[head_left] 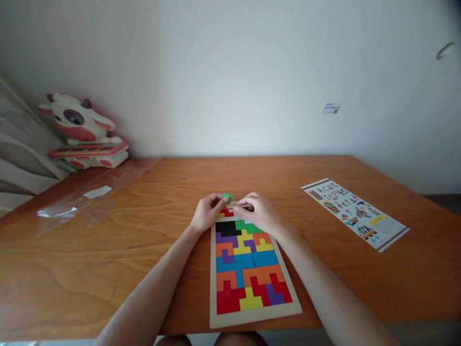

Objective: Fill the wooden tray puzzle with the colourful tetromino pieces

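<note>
A wooden block puzzle board (256,316) lies lengthwise in front of me, filled over most of its area with flat coloured pieces. My left hand (207,212) is at its far left corner, with a green puzzle piece (227,197) pinched between thumb and fingers. Across from it, my right hand (262,211) reaches over the far right corner, fingers drawn together. Something dark shows by those fingertips, but I cannot tell whether it is held or lies on the board. Red and yellow pieces (226,213) show between the hands; the right hand hides part of the far rows.
A printed pattern sheet (355,211) lies to the right on the wooden table (173,178). Clear plastic wrapping (79,209) with a white slip (98,192) lies on the left. A cow-shaped toy keyboard (88,137) stands at the back left, near a curtain (25,149).
</note>
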Tool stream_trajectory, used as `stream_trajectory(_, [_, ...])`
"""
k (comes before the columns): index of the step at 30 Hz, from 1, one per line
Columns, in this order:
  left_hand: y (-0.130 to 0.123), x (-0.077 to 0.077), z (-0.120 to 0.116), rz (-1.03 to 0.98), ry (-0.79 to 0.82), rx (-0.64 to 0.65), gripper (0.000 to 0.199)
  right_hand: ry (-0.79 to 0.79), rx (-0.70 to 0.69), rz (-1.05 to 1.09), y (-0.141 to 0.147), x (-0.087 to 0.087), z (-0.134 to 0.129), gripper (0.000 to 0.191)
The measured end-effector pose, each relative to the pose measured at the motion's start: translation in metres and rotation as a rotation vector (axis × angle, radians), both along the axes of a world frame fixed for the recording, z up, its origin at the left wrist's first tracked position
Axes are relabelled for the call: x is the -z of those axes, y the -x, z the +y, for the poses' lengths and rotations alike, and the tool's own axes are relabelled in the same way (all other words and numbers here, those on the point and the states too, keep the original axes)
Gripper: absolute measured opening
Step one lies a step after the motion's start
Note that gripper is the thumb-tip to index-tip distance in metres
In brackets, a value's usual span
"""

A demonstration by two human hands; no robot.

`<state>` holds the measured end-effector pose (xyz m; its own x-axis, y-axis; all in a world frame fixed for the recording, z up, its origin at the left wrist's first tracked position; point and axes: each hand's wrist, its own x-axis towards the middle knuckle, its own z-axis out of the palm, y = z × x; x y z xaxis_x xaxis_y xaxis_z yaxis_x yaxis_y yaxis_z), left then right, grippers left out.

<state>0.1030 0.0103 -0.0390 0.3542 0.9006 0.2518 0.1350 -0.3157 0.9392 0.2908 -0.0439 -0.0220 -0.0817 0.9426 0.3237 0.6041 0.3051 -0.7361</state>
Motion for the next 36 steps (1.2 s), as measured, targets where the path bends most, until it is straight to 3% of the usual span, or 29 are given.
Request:
stream_trajectory(2, [0.000, 0.002, 0.001, 0.031, -0.013, -0.035, 0.040, -0.008, -0.013, -0.185, -0.001, 0.000, -0.004, 0.020])
stream_trajectory(5, [-0.001, 0.003, 0.000, 0.116, -0.053, -0.045, 0.040, 0.020, -0.028, -0.259, 0.001, 0.004, -0.006, 0.024])
stream_trajectory(15, [-0.002, 0.003, -0.001, 0.173, -0.074, -0.034, 0.040, 0.154, -0.004, -0.090, 0.010, 0.010, -0.002, 0.013])
stream_trajectory(22, [-0.002, -0.001, -0.001, 0.076, -0.007, -0.059, 0.040, 0.226, -0.048, 0.122, 0.003, 0.008, 0.000, 0.014])
stream_trajectory(25, [-0.001, -0.002, -0.001, 0.041, 0.010, -0.104, 0.042, 0.177, -0.004, 0.214, -0.003, 0.008, 0.004, 0.020])
stream_trajectory(30, [0.000, -0.001, -0.001, 0.016, -0.003, -0.068, 0.050, 0.084, 0.068, 0.199, -0.009, 0.004, 0.006, 0.023])
stream_trajectory(36, [0.001, 0.001, -0.005, 0.203, -0.097, -0.015, 0.040, 0.039, 0.070, 0.139, -0.006, 0.000, 0.003, 0.018])
